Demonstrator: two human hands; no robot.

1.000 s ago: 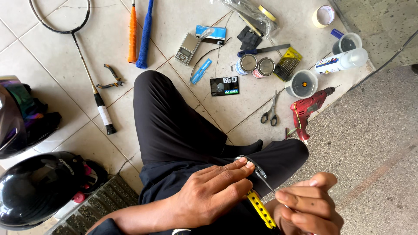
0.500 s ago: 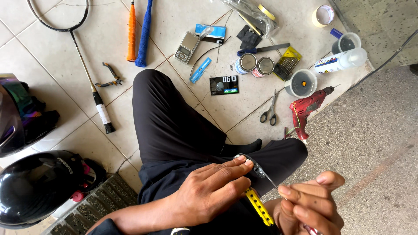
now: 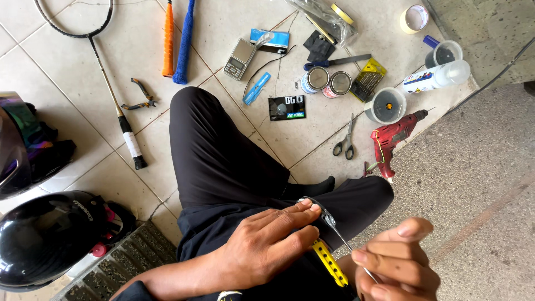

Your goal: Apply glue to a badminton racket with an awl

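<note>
The left hand (image 3: 267, 245) lies flat over the lap, fingers spread, fingertips pressing a small metal clip (image 3: 326, 214) beside a yellow perforated tool (image 3: 329, 263). The right hand (image 3: 398, 262), near right, pinches a thin string (image 3: 348, 245) running from that clip. Farther on the tiled floor (image 3: 67, 61) lie scissors (image 3: 345, 142) and a red drill (image 3: 393, 136).

Ahead of my hands, my bent knee (image 3: 223, 150) blocks the straight path forward. To its right, scissors (image 3: 345, 139) and a red drill (image 3: 393, 139) lie near each other, with bare tile floor (image 3: 301, 134) just before them. On the left, two helmets (image 3: 50, 234) crowd the floor; the rough grey ground (image 3: 479, 167) at right lies open.
</note>
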